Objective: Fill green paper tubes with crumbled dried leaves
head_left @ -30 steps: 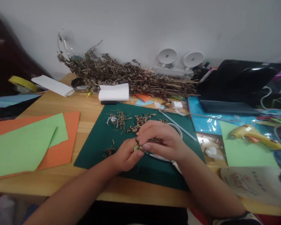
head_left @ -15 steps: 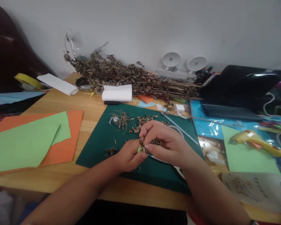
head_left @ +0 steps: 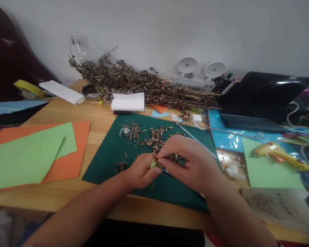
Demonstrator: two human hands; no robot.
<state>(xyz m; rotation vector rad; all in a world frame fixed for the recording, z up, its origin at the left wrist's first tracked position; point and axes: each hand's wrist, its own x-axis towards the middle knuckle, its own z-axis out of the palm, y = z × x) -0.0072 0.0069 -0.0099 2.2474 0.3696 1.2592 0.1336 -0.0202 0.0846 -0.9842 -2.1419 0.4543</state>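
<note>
Both my hands meet over a dark green cutting mat (head_left: 110, 154) on the wooden table. My left hand (head_left: 140, 171) is closed, pinching a small pale green piece (head_left: 153, 164) with bits of dried leaf on it. My right hand (head_left: 187, 159) is closed too, its fingertips pinching dried brown leaves (head_left: 175, 157) against that piece. Loose dried leaf crumbs and stems (head_left: 154, 135) lie scattered on the mat just beyond my hands. A white ring under my right hand is mostly hidden.
A big bundle of dried branches (head_left: 149, 85) lies along the wall. Green and orange paper sheets (head_left: 33, 154) lie at left, a white paper roll (head_left: 128, 102) behind the mat. A yellow glue gun (head_left: 280, 152) rests on green paper at right, near a black case (head_left: 262, 92).
My right hand has lowered and shifted slightly right, covering more of the white ring. My left hand keeps its pinch in the same spot. The view moved a little.
</note>
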